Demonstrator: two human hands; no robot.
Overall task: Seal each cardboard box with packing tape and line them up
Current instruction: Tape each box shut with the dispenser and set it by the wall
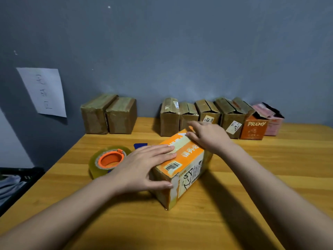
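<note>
Orange cardboard box (182,165) lying on the wooden table (252,177), near its middle and set at an angle. The top face is orange with white printed characters, a barcode label towards the near end and a pale strip of tape (177,147) along the centre seam; the near end face is cream with dark markings. The left hand (142,166) lies flat on the box top, fingers straight along the tape, thumb against the near end. The right hand (207,136) presses the far end of the top with fingers extended. Left of the box, touching the table, a roll of clear packing tape (108,160) with an orange core. Behind the box, along the wall: two taped brown boxes (110,116) to the left and a row of boxes (216,118) to the right.
</note>
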